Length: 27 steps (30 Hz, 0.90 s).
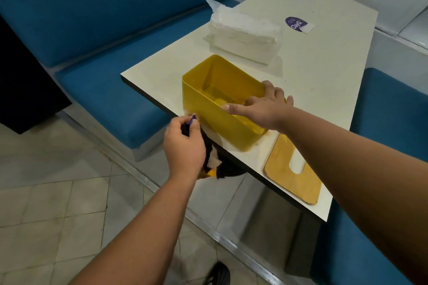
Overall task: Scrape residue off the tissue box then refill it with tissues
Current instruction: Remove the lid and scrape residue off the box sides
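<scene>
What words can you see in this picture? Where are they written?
"ClayG": white letters on the purple oval sticker on the table. The word may go on past the white scrap covering the sticker's end.
Small line above it on the sticker: too tiny and blurred to read.
Yellow tissue box, wooden lid, pack of tissues: no writing shows.

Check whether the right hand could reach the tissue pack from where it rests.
Probably yes. The right hand rests on the yellow box rim, and the tissue pack lies just beyond on the table, with nothing standing between them.
</scene>
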Each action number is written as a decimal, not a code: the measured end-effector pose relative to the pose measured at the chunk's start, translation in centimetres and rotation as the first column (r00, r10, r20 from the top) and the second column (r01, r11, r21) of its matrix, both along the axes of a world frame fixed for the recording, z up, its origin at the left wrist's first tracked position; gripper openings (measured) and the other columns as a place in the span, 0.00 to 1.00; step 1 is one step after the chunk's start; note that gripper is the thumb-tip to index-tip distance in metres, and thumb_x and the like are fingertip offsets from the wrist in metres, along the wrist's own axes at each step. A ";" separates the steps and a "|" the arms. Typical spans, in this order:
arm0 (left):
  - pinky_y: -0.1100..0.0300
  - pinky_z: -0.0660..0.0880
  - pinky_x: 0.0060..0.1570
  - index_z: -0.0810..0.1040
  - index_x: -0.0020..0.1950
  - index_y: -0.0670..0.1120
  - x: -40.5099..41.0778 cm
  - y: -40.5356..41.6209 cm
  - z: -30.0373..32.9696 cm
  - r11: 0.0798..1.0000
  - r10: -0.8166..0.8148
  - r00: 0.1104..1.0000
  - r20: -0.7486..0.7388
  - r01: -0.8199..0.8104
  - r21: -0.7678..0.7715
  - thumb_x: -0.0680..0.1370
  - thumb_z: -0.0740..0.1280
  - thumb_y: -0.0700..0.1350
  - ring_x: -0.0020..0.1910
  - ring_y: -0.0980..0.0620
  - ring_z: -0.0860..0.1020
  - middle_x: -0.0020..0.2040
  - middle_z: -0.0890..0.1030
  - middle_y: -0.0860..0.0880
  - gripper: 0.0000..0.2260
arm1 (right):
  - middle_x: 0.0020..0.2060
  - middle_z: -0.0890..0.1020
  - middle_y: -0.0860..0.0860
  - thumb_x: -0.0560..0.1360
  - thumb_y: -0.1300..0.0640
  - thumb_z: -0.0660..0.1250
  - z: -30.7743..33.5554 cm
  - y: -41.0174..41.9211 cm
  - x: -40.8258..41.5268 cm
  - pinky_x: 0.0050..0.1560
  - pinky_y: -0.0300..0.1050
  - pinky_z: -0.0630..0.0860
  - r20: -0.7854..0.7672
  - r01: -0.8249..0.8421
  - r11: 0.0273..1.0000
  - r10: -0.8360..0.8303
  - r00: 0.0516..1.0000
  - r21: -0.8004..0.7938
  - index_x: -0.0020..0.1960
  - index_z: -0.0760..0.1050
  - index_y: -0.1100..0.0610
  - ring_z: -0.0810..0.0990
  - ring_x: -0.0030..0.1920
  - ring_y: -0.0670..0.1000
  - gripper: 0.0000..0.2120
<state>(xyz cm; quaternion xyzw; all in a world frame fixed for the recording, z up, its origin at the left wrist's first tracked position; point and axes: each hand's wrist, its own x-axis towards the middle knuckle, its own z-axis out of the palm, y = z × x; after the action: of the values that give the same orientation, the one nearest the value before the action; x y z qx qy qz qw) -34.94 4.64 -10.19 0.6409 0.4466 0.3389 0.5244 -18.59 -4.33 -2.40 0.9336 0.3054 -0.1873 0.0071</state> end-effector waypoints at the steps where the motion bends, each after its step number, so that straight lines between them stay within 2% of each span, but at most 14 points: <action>1: 0.60 0.76 0.48 0.75 0.56 0.58 0.3 1.4 0.3 0.990 0.028 1.000 -0.011 -0.029 -0.141 0.78 0.66 0.52 0.50 0.57 0.76 0.52 0.78 0.56 0.07 | 0.76 0.43 0.51 0.55 0.14 0.43 -0.1 -0.1 0.1 0.67 0.71 0.38 -0.001 -0.001 1.000 0.001 1.000 -0.003 0.63 0.73 0.40 0.39 0.74 0.62 0.49; 3: 0.60 0.77 0.44 0.76 0.60 0.57 0.7 3.9 0.9 0.937 0.047 0.998 0.050 -0.027 -0.348 0.76 0.67 0.47 0.49 0.56 0.78 0.52 0.79 0.56 0.13 | 0.76 0.43 0.51 0.55 0.14 0.43 -0.2 0.0 0.1 0.67 0.71 0.38 -0.001 -0.004 1.000 0.004 1.000 -0.006 0.62 0.73 0.40 0.39 0.74 0.62 0.48; 5: 0.60 0.79 0.41 0.73 0.67 0.58 1.1 5.5 1.4 0.926 0.037 0.998 0.051 -0.016 -0.377 0.76 0.66 0.44 0.48 0.56 0.79 0.54 0.79 0.55 0.20 | 0.76 0.43 0.50 0.55 0.15 0.43 -0.2 0.1 0.1 0.67 0.71 0.38 0.002 0.000 1.000 0.001 1.000 -0.009 0.62 0.73 0.39 0.39 0.74 0.62 0.47; 7: 0.54 0.80 0.51 0.69 0.71 0.57 1.8 6.1 1.6 0.952 0.057 0.998 0.005 -0.053 -0.301 0.77 0.68 0.44 0.54 0.53 0.79 0.60 0.78 0.53 0.24 | 0.76 0.43 0.51 0.55 0.14 0.43 -0.1 0.1 0.1 0.67 0.70 0.38 0.004 0.003 1.000 -0.003 1.000 -0.014 0.63 0.72 0.40 0.39 0.74 0.63 0.48; 9: 0.54 0.75 0.60 0.68 0.73 0.53 2.8 5.7 1.8 0.974 0.111 0.993 -0.043 -0.117 -0.196 0.78 0.67 0.47 0.60 0.50 0.77 0.63 0.77 0.51 0.23 | 0.76 0.42 0.51 0.53 0.14 0.42 -0.1 0.1 0.1 0.67 0.70 0.38 0.004 0.007 1.000 -0.007 1.000 -0.016 0.63 0.72 0.40 0.39 0.74 0.62 0.50; 12: 0.60 0.69 0.58 0.66 0.75 0.52 4.0 3.5 1.9 0.985 0.122 0.993 -0.001 -0.121 -0.121 0.81 0.62 0.48 0.65 0.48 0.74 0.67 0.75 0.50 0.21 | 0.76 0.42 0.51 0.53 0.14 0.44 0.0 0.1 0.1 0.67 0.69 0.38 -0.009 0.009 1.000 -0.009 1.000 -0.004 0.60 0.73 0.39 0.38 0.74 0.61 0.47; 16: 0.53 0.65 0.68 0.58 0.78 0.54 5.0 0.1 2.0 0.997 0.069 0.997 0.037 -0.067 -0.047 0.84 0.54 0.48 0.73 0.49 0.65 0.76 0.64 0.51 0.22 | 0.76 0.42 0.50 0.53 0.14 0.46 0.0 0.2 0.1 0.68 0.69 0.38 -0.028 0.036 0.999 -0.036 0.999 -0.010 0.59 0.73 0.38 0.38 0.74 0.60 0.45; 19: 0.60 0.65 0.68 0.59 0.77 0.51 3.8 -4.8 1.8 0.997 -0.052 0.989 0.136 0.044 0.061 0.84 0.55 0.46 0.69 0.57 0.64 0.74 0.60 0.49 0.21 | 0.76 0.42 0.49 0.51 0.13 0.46 -0.1 0.3 0.1 0.68 0.68 0.38 -0.038 0.053 0.999 -0.053 0.998 0.006 0.55 0.73 0.37 0.38 0.74 0.59 0.43; 21: 0.60 0.67 0.67 0.62 0.76 0.50 3.0 -5.6 1.4 0.992 -0.104 0.978 0.182 0.090 0.085 0.83 0.57 0.45 0.66 0.56 0.65 0.71 0.62 0.47 0.20 | 0.76 0.42 0.49 0.50 0.13 0.47 -0.1 0.2 0.1 0.68 0.68 0.37 -0.049 0.062 0.998 -0.061 0.997 0.012 0.52 0.72 0.35 0.37 0.74 0.59 0.41; 23: 0.60 0.69 0.65 0.63 0.75 0.49 3.6 -3.1 1.5 0.994 -0.053 0.984 0.169 0.037 0.099 0.83 0.57 0.44 0.64 0.52 0.69 0.69 0.63 0.44 0.20 | 0.76 0.41 0.49 0.50 0.13 0.48 0.0 0.2 0.1 0.68 0.68 0.37 -0.062 0.063 0.998 -0.062 0.996 0.008 0.53 0.72 0.35 0.37 0.74 0.59 0.42; 26: 0.74 0.65 0.56 0.63 0.76 0.51 5.2 1.6 2.6 0.995 0.087 0.985 0.147 -0.093 0.034 0.83 0.57 0.42 0.59 0.54 0.70 0.67 0.64 0.45 0.20 | 0.76 0.41 0.49 0.50 0.13 0.47 0.0 0.3 0.1 0.67 0.69 0.36 -0.049 0.047 0.999 -0.046 0.998 0.007 0.56 0.72 0.35 0.37 0.74 0.60 0.43; 27: 0.75 0.65 0.55 0.64 0.75 0.51 5.5 1.9 2.7 0.994 0.103 0.978 0.180 -0.109 0.024 0.83 0.57 0.41 0.59 0.55 0.70 0.67 0.64 0.46 0.20 | 0.76 0.41 0.49 0.50 0.13 0.47 0.0 0.3 0.0 0.67 0.69 0.36 -0.045 0.045 0.999 -0.045 0.998 0.007 0.57 0.72 0.35 0.37 0.74 0.60 0.44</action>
<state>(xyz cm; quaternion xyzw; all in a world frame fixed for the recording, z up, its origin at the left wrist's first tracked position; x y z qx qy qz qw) -29.46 6.54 -7.46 0.5919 0.4257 0.4299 0.5326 -18.57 -4.04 -2.42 0.9358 0.2851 -0.2073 -0.0080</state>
